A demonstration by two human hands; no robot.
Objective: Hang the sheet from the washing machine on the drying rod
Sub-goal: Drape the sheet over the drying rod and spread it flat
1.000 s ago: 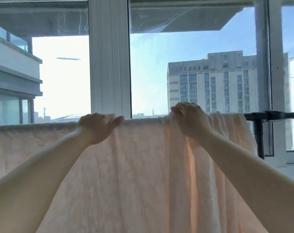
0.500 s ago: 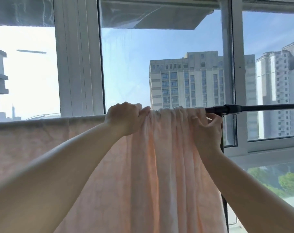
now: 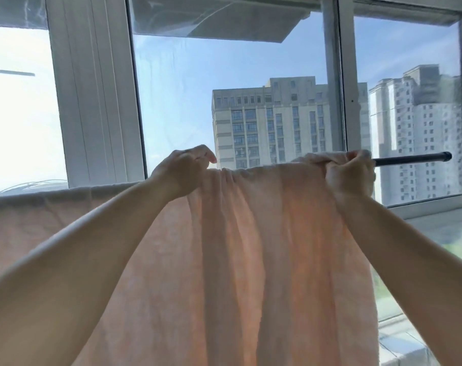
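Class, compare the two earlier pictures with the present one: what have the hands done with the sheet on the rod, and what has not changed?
The right hand now grips the sheet's bunched edge and has pulled it rightward along the rod, so the gathered folds have spread out. The left hand still pinches the top edge, further from the right hand than before. The sheet remains draped over the rod; the left stretch is unchanged.
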